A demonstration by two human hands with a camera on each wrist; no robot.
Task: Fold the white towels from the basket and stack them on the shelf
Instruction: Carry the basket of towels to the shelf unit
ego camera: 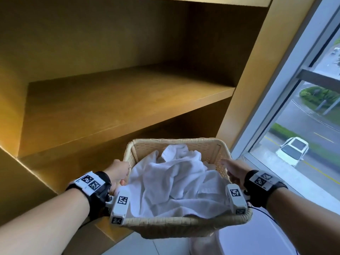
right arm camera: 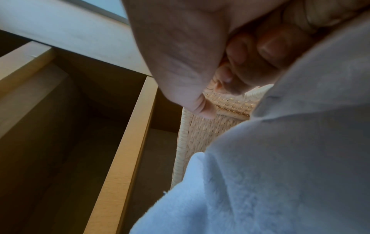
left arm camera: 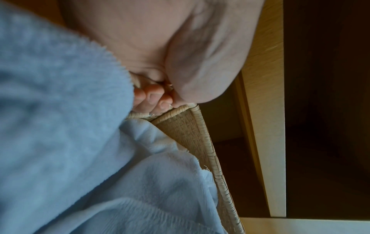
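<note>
Shelving is filling the left of the head view, and the wooden shelf (ego camera: 117, 100) is sitting bare and waiting, up and to the left of the load. Left hand (ego camera: 117, 174) is curling its fingers (left arm camera: 154, 96) over the left rim of the woven basket (ego camera: 176, 222), gripping it firmly. In the middle, the white towels (ego camera: 171, 183) are lying crumpled and unfolded inside the basket, heaped nearly to the rim and spilling against both wrists. Right hand (ego camera: 234, 170) is clamping the right rim, thumb outside and fingers (right arm camera: 266, 45) hooked inside against the weave. Window (ego camera: 303, 115) is showing a street off to the right. Nothing is folded yet, so this looks like the very start: the basket is being carried or positioned by the shelving. The towels are looking soft, floppy and light, likely to sag and drag their neighbours along; pinching one by two corners of a hemmed edge should be giving the cleanest lift. The basket is seeming stiff and light, best held by its rims as now.
</note>
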